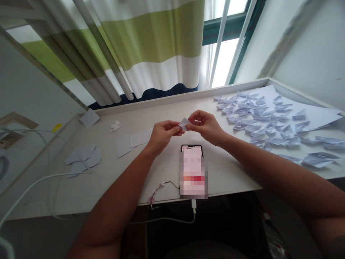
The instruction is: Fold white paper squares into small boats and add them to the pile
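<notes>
Folded paper piece (184, 124) pinched between left hand (162, 135) and right hand (205, 126), above phone (193, 169).

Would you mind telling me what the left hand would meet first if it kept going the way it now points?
Probably the right hand: the left hand points right, and both already pinch the same small folded paper between them.

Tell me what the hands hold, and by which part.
Both the left hand and right hand pinch one small folded paper piece by its opposite edges.
</notes>
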Available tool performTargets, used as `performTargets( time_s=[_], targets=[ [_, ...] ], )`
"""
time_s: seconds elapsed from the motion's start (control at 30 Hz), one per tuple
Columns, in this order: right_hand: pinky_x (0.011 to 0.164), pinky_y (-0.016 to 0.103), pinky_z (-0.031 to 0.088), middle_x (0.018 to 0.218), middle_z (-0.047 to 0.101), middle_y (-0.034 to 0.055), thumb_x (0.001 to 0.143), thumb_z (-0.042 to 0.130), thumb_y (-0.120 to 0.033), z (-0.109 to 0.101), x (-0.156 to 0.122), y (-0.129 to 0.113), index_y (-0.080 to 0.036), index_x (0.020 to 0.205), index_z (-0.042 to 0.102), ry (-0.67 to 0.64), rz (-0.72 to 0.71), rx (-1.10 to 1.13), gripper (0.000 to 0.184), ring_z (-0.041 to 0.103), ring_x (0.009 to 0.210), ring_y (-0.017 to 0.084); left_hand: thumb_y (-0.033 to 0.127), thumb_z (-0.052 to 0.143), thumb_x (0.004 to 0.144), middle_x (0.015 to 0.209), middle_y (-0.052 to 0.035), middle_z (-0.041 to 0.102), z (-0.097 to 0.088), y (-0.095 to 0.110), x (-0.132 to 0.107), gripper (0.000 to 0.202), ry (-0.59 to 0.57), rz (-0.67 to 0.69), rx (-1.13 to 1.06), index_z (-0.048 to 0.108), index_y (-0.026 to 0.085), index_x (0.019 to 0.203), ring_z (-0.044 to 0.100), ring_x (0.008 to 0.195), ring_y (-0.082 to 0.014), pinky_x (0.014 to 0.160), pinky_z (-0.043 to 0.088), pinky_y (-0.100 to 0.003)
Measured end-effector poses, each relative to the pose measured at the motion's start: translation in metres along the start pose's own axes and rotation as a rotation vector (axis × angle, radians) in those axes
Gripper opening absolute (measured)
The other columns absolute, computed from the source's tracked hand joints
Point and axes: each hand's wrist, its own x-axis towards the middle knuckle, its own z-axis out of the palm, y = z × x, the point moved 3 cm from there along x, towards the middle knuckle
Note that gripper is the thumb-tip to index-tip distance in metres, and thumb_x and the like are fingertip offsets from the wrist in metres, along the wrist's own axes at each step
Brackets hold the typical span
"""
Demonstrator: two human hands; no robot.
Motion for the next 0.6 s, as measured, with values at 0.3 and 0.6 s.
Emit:
performTargets(
  time_s=[0.3,0.6],
  targets=[
    [0.085,0.044,0.066,0.092,0.078,0.0027,0.072,0.102,-0.051,0.001,-0.002,-0.002,-0.023,0.094,0.074,0.002,-0.031,-0.106,0.045,0.074,0.085,0.020,0.048,0.101,0.072,0.087,-0.0086,0.083,-0.002,-0.002,0.000,0.041,-0.048,-0.044,0.022,0.084,0.015,0.090,0.078,0.081,-0.0188,0.086,0.065,-0.038],
    [0.084,0.043,0.068,0.080,0.079,0.0075,0.083,0.092,-0.064,-0.002,-0.002,0.011,-0.018,0.084,0.081,-0.098,0.209,-0.082,0.047,0.077,0.078,0.021,0.042,0.105,0.065,0.078,-0.0062,0.081,-0.005,-0.007,0.003,0.041,-0.021,-0.024,0.068,0.084,0.015,0.086,0.077,0.074,-0.0189,0.088,0.066,-0.043]
  ],
)
